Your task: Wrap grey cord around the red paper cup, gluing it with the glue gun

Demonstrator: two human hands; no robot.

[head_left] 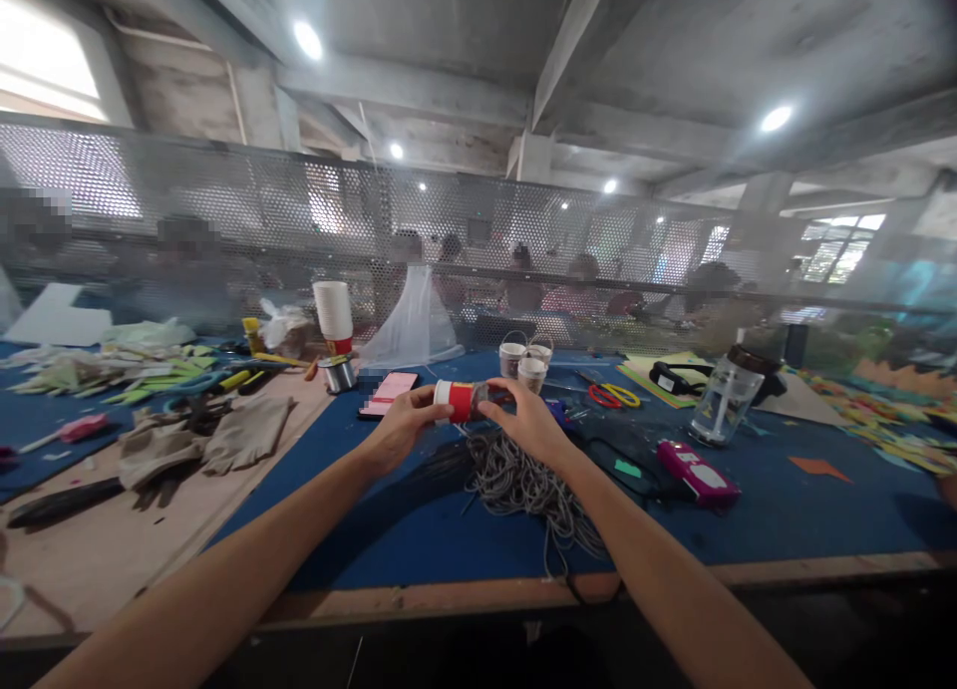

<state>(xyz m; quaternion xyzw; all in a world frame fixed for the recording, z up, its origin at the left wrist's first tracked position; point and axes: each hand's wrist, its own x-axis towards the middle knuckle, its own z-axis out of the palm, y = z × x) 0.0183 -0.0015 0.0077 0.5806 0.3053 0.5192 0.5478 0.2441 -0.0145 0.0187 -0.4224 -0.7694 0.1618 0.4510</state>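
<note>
Small red-and-white paper cup [458, 400] held on its side just above the blue felt tabletop [748, 510], long axis left to right, white end pinched by the left hand [404, 428], far end closed in the right hand [527, 425], both equally near, fingers curled tight on it. Directly beneath, loose tangle of grey braided cord [523, 485], matte and rough. Beyond, three small white cups with wire handles [525, 362], clear plastic jar with dark lid [724, 395], tall stack of white paper cups [333, 315].

Matt blue cloth table cover [785, 515], glossy red-and-white paper cup [459, 400], clear plastic jar [724, 400].
</note>
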